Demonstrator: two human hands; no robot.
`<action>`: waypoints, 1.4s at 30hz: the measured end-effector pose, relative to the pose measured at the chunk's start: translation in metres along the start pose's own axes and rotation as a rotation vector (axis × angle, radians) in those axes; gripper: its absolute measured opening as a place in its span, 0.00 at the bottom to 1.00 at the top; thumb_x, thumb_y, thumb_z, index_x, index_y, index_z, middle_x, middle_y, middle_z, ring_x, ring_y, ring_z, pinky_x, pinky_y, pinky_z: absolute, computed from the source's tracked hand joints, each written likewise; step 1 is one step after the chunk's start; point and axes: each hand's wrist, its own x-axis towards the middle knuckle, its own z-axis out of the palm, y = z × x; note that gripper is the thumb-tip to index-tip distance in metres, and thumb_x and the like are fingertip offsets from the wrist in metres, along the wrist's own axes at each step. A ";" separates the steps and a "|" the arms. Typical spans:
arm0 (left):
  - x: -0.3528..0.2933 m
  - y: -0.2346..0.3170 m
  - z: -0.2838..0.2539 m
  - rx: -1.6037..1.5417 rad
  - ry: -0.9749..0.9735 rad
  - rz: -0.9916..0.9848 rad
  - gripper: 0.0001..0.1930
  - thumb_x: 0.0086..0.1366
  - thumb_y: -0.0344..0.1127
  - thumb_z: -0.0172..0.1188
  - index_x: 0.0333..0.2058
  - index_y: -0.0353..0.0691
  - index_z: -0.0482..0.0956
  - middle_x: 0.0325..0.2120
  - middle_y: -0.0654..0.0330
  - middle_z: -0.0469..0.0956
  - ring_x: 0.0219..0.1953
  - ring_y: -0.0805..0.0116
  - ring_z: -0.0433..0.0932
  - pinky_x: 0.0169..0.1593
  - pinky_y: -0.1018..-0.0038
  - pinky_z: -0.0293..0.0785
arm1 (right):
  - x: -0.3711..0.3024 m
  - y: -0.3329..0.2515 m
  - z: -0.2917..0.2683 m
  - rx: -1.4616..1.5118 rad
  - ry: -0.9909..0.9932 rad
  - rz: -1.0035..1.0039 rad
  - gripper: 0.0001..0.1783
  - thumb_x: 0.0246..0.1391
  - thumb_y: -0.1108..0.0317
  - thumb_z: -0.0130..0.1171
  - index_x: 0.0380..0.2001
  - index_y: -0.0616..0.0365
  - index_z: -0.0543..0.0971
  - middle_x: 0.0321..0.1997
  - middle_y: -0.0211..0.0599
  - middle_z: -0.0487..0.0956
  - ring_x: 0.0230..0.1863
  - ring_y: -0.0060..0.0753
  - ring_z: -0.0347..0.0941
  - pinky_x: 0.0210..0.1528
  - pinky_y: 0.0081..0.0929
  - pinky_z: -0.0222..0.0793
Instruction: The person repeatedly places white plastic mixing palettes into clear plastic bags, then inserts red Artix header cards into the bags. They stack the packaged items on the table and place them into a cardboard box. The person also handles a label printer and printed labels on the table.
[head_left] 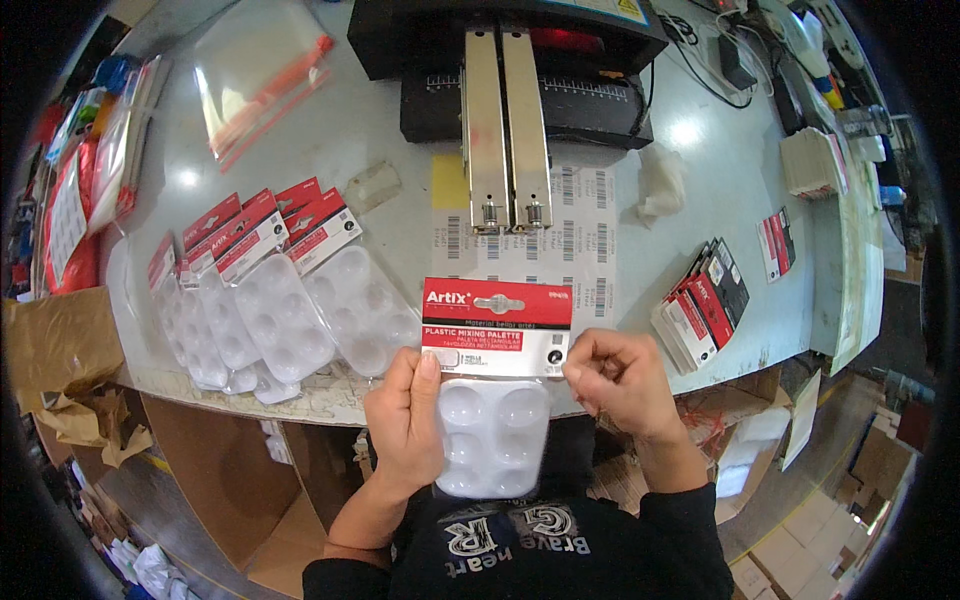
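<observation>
A white plastic mixing palette (492, 440) with round wells hangs upright in front of me, topped by a red and white header card (497, 335). My left hand (405, 412) grips it along its left side, thumb on the card's lower left corner. My right hand (625, 378) is at the card's lower right edge, fingers curled in a pinch. Anything between those fingertips is hidden. Beyond the card lies a sheet of barcode labels (598, 240), partly under two metal arms (507, 130) of a black machine (410, 45).
Carded palettes (285, 315) overlap in a pile at the left. Loose header cards (700, 310) are stacked at the right, beside a smaller card bundle (776, 245). Clear bags (255, 75) lie at the back left. Cables (705, 60) run at the back right. Cardboard boxes (220, 465) stand below the table edge.
</observation>
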 end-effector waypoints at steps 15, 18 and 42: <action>0.040 -0.023 0.007 -0.110 -0.049 -0.135 0.13 0.72 0.35 0.45 0.33 0.32 0.72 0.31 0.63 0.71 0.33 0.79 0.65 0.41 0.80 0.65 | 0.038 0.023 -0.002 0.267 0.134 -0.118 0.07 0.55 0.70 0.59 0.29 0.64 0.77 0.24 0.31 0.75 0.22 0.18 0.67 0.26 0.16 0.63; 0.041 -0.026 0.010 -0.160 -0.005 -0.078 0.13 0.72 0.35 0.45 0.35 0.31 0.73 0.38 0.61 0.73 0.34 0.79 0.66 0.42 0.80 0.66 | 0.041 0.025 0.002 0.203 0.145 -0.168 0.06 0.55 0.71 0.58 0.31 0.64 0.77 0.31 0.33 0.76 0.26 0.18 0.67 0.31 0.17 0.64; 0.080 -0.061 0.021 0.090 0.101 0.081 0.10 0.69 0.31 0.46 0.28 0.32 0.66 0.27 0.57 0.64 0.30 0.68 0.64 0.37 0.75 0.63 | 0.085 0.039 0.004 -0.047 0.384 -0.479 0.04 0.56 0.73 0.55 0.33 0.63 0.77 0.38 0.28 0.69 0.35 0.16 0.64 0.37 0.15 0.61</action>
